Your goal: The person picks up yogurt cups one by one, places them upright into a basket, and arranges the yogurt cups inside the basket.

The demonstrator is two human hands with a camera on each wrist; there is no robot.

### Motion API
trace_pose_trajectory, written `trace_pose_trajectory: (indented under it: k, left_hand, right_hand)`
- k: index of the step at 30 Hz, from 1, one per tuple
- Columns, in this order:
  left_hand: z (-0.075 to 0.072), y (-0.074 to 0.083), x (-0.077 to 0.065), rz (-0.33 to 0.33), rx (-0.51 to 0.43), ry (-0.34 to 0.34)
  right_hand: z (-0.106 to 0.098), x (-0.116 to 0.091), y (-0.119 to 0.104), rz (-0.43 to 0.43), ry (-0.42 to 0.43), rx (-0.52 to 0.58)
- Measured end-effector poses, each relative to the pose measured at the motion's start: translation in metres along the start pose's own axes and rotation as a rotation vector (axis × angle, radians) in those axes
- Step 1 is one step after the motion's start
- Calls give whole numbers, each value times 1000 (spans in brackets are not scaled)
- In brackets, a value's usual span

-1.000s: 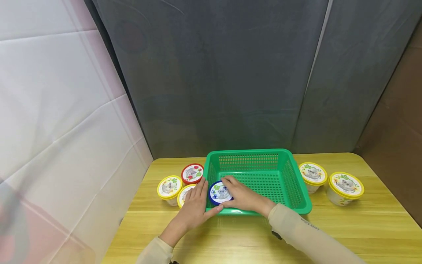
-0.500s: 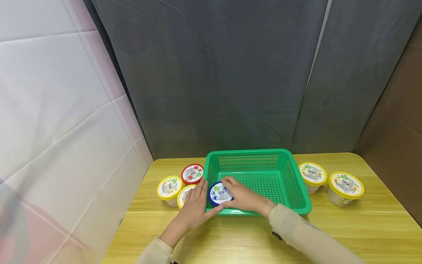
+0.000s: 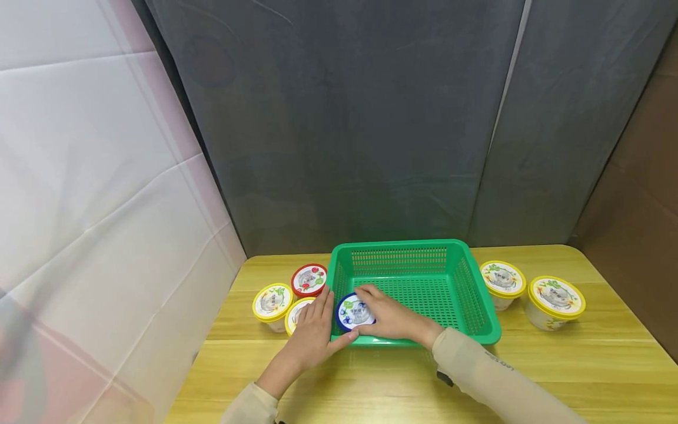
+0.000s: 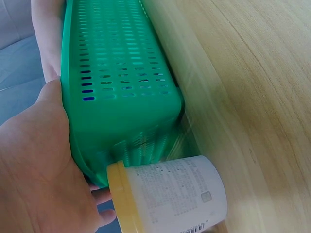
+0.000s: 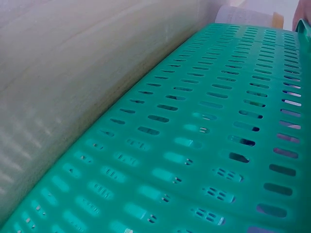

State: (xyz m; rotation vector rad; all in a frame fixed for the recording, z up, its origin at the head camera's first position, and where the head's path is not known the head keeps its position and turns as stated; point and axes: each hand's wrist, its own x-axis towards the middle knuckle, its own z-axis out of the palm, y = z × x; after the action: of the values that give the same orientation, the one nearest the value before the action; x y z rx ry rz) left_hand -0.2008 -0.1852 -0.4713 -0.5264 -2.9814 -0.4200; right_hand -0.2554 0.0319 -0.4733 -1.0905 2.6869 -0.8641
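Observation:
A small tub with a blue-rimmed lid [image 3: 354, 312] sits in the front left corner of a green plastic basket [image 3: 479, 294]. My right hand [image 3: 392, 318] reaches over the basket's front rim and grips this tub, thumb at the near side and fingers at the far side of its lid. My left hand [image 3: 312, 334] rests against the basket's front left corner, fingers straight along the left rim and thumb along the front. Partly under those fingers, a yellow-lidded tub [image 4: 170, 196] stands just outside the basket. The right wrist view shows only the slotted basket wall, with the hand hidden.
Left of the basket stand another yellow-lidded tub [image 3: 272, 301] and a red-lidded tub [image 3: 309, 279]. To its right are two yellow-lidded tubs [image 3: 502, 280]. The wooden table [image 3: 381, 383] ends at a dark grey curtain [image 3: 344, 147]; a white fabric wall [image 3: 106, 176] flanks the left.
The blue-lidded tub has shifted very slightly toward the front of the basket. Both hands stay in nearly the same place.

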Motion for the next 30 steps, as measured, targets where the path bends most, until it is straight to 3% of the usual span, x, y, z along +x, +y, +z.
trace_pose_trajectory:
  k: [30]
  left_hand:
    - [0,-3,0,30,-4,13]
  right_hand:
    - [-2,0,-1,6,5,6]
